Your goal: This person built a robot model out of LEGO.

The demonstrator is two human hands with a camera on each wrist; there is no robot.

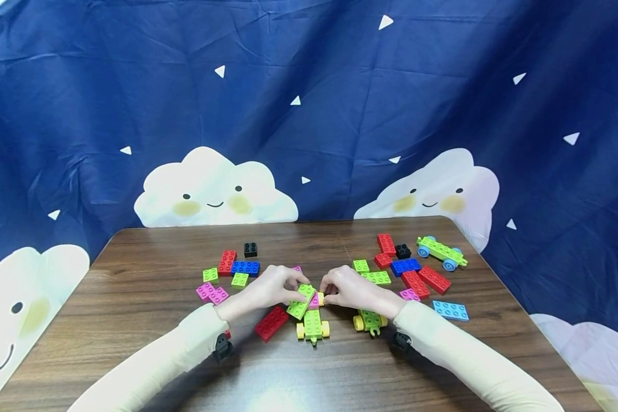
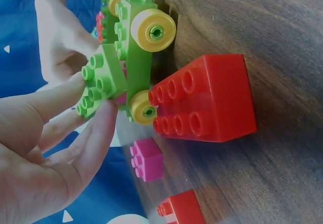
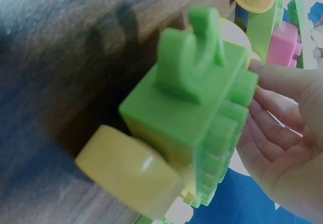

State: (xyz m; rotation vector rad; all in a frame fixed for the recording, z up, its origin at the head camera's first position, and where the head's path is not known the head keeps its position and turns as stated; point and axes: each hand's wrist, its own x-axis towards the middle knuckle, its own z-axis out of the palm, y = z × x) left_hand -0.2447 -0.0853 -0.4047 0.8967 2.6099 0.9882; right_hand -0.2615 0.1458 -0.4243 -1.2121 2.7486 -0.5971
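Observation:
My left hand (image 1: 270, 286) pinches a lime green brick (image 1: 301, 301) between thumb and fingers, tilted over a pink brick (image 3: 282, 43) on a green toy car base (image 1: 313, 325). This base stands on the table and has yellow wheels (image 2: 154, 31). The fingertips of my right hand (image 1: 355, 287) grip the base at its far yellow wheel. Below the right forearm sits a second green car base (image 3: 166, 115) with yellow wheels. Beside the left hand lies a red brick (image 2: 229, 99).
Pink bricks (image 1: 212, 293), a blue brick (image 1: 245, 268) and a black brick (image 1: 250, 249) lie at left. At right are several red bricks, a light blue brick (image 1: 450, 310) and a green car base with blue wheels (image 1: 441, 252). A dark blue curtain (image 1: 329, 126) hangs behind the wooden table (image 1: 159, 252).

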